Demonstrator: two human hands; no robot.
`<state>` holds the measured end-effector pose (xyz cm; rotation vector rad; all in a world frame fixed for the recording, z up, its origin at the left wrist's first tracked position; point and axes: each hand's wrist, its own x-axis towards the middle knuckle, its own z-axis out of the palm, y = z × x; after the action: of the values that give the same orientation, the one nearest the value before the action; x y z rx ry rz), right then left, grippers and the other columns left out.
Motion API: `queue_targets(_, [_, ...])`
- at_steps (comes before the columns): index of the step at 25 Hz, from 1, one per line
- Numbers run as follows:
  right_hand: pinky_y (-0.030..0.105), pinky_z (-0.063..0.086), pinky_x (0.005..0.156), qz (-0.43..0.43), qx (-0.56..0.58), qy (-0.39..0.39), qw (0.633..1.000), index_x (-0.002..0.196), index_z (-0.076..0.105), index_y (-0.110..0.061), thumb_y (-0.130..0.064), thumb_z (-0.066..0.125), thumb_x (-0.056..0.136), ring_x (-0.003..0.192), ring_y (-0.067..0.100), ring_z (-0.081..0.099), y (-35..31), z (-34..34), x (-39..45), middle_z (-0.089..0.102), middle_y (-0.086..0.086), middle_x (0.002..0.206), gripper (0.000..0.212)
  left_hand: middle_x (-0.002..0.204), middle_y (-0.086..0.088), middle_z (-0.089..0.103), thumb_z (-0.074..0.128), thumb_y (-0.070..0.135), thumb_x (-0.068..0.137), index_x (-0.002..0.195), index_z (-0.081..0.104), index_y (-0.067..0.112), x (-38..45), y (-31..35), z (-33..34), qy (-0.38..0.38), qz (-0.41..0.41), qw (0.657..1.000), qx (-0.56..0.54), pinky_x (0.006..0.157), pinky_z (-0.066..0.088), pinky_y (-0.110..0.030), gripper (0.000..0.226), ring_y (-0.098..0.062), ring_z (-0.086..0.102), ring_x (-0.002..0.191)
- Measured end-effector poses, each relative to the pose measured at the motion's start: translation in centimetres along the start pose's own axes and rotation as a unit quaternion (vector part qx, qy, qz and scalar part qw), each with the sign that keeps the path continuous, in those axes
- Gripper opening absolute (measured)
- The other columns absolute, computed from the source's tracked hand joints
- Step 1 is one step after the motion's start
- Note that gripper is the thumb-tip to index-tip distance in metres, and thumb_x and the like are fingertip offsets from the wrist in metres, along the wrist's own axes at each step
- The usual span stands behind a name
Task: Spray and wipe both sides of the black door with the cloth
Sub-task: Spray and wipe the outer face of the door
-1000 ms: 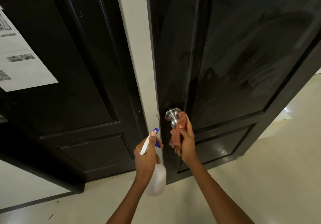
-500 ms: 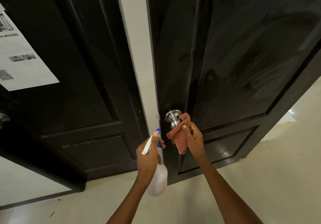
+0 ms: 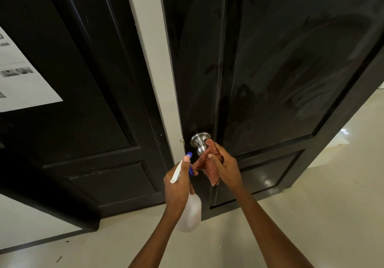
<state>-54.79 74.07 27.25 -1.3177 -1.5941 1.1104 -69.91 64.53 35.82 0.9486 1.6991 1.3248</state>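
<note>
Rubbing the steel door knob (image 3: 200, 143), your right hand (image 3: 225, 164) grips the checked cloth (image 3: 207, 167) with curled fingers; your left hand (image 3: 178, 186) clasps the spray bottle (image 3: 190, 213). The black door (image 3: 280, 70) above your fingers shows streaks, seemingly wiped; its other side looks left.

Dim indoor light. Glossy black door (image 3: 280, 70) shows smeary reflections; bright glare patch on floor (image 3: 344, 131) at right. Wide-angle bends edges; paper sheet (image 3: 18, 76) print blurred.
</note>
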Motion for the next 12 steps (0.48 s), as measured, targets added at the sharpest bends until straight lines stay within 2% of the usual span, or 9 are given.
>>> queue_targets(3, [0.026,0.047,0.099,-0.024,-0.064,0.006,0.998,0.154,0.039,-0.022,-0.034,0.063,0.100,0.121,0.011,0.053,-0.1,-0.3,0.2,0.054,0.002,0.142,0.060,0.077,-0.004,0.066,0.043,0.044,0.097,0.088,0.069,0.001,-0.1,-0.1,0.3,-0.001,0.001,1.000,0.000,0.045,0.042,-0.003,0.051,0.006,0.058,0.051])
queue_targets(5, [0.029,0.049,0.102,-0.045,-0.091,-0.022,0.995,0.154,0.039,-0.022,-0.038,0.061,0.100,0.122,0.011,0.055,-0.1,-1.3,0.5,0.056,0.003,0.144,0.060,0.079,-0.005,0.068,0.042,0.051,0.090,0.088,0.069,0.001,-0.3,0.0,0.6,0.003,0.003,1.000,-0.011,0.046,0.042,-0.002,0.058,0.005,0.060,0.053])
queue_targets(8, [0.045,0.055,0.103,-0.055,-0.089,-0.034,0.994,0.152,0.044,-0.022,-0.048,0.052,0.101,0.122,0.017,0.063,0.5,-2.2,0.5,0.063,0.005,0.137,0.058,0.082,-0.009,0.070,0.041,0.055,0.084,0.088,0.069,0.003,-0.5,0.1,0.9,0.005,0.005,1.000,-0.026,0.046,0.042,-0.002,0.060,0.004,0.061,0.054])
queue_targets(10, [0.045,0.055,0.102,-0.055,-0.072,-0.008,0.996,0.150,0.048,-0.022,-0.042,0.053,0.103,0.120,0.014,0.064,0.5,-1.9,0.3,0.065,0.003,0.134,0.051,0.082,-0.009,0.070,0.041,0.055,0.084,0.089,0.069,0.002,-0.4,0.1,1.1,0.007,0.001,1.000,-0.027,0.046,0.042,-0.002,0.060,0.003,0.061,0.054])
queue_targets(12, [0.041,0.054,0.104,-0.058,-0.087,0.010,0.994,0.151,0.045,-0.025,-0.044,0.059,0.100,0.122,0.014,0.061,0.1,-1.0,0.2,0.062,0.001,0.138,0.057,0.079,-0.006,0.068,0.044,0.051,0.090,0.092,0.068,0.004,-0.3,-0.1,1.3,0.015,-0.014,0.999,-0.030,0.044,0.041,-0.002,0.053,0.005,0.059,0.050])
